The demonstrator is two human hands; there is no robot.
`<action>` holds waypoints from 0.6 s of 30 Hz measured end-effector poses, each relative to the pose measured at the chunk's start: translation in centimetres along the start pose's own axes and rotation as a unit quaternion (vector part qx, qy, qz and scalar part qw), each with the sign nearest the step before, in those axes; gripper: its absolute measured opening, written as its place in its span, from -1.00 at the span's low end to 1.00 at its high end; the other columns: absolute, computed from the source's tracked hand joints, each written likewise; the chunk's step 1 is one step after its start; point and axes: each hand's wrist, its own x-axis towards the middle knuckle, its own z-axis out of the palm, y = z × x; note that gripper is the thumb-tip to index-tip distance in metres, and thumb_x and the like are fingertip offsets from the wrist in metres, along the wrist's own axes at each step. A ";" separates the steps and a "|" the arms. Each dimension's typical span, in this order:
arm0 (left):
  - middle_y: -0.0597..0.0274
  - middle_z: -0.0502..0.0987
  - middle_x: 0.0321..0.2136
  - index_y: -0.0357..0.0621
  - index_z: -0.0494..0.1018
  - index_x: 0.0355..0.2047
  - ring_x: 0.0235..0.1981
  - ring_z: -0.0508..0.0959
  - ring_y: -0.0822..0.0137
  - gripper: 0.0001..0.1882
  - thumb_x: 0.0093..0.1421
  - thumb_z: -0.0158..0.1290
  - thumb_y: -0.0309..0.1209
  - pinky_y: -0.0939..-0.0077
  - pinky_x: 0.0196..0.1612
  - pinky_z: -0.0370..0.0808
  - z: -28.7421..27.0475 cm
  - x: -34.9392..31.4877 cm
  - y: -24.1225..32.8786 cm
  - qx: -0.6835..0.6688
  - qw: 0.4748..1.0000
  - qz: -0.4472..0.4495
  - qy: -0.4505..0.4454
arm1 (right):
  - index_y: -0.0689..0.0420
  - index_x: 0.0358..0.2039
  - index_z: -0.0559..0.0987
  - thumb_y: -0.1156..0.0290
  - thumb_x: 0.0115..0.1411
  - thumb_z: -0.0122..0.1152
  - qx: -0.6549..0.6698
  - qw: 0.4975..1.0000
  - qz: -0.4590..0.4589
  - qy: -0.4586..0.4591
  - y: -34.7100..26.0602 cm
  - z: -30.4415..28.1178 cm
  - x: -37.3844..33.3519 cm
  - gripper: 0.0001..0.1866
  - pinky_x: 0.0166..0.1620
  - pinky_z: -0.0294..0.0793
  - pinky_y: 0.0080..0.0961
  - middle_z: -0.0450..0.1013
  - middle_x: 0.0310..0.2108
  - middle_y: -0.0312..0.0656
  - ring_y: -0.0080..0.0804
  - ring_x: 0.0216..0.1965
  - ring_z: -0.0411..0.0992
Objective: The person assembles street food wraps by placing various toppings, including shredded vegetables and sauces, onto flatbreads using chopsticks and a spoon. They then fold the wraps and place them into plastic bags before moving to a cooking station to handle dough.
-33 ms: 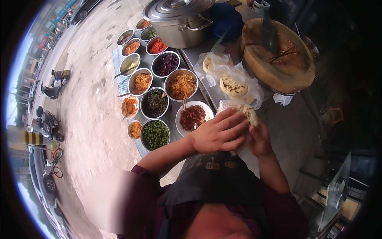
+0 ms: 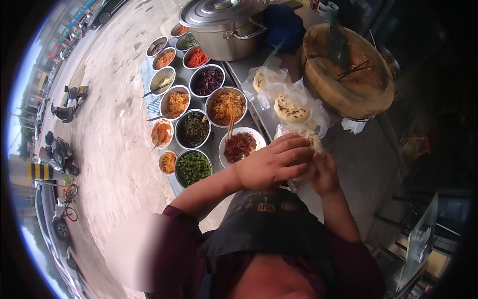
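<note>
Close to my body I hold a round browned flatbread (image 2: 314, 143), partly wrapped in clear plastic, between both hands. My left hand (image 2: 275, 162) is closed over its near side, fingers bent across it. On the right edge, my right hand (image 2: 324, 174) grips with its thumb up; its other fingers are mostly hidden. Just beyond lies another flatbread (image 2: 292, 109) on crumpled plastic bags (image 2: 317, 107). Left of my hands stands a white bowl (image 2: 224, 155) of dark red shredded filling, a pair of chopsticks (image 2: 232, 123) leaning in it.
Several metal bowls of shredded vegetables, among them chopped greens (image 2: 194, 168) and purple cabbage (image 2: 207, 81), cover the table's left side. A large lidded pot (image 2: 219, 42) stands at the back. A thick round chopping board (image 2: 343, 94) with a cleaver (image 2: 338, 47) is at the far right.
Both hands keep their hold on the flatbread. My left hand and forearm have shifted very slightly left and up; the bowls and pot look the same.
</note>
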 end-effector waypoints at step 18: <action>0.03 0.61 -0.15 -0.21 0.61 -0.22 -0.09 0.60 0.12 -0.44 -0.20 0.36 -0.10 0.34 -0.04 0.52 3.4 1.3 -23.7 -0.078 0.683 -0.726 0.003 | 0.10 0.29 0.19 0.04 0.21 0.01 0.036 0.988 -0.045 0.145 -1.3 -5.4 1.7 -0.31 0.11 0.41 -0.09 0.26 0.22 -0.13 -0.13 0.18 0.30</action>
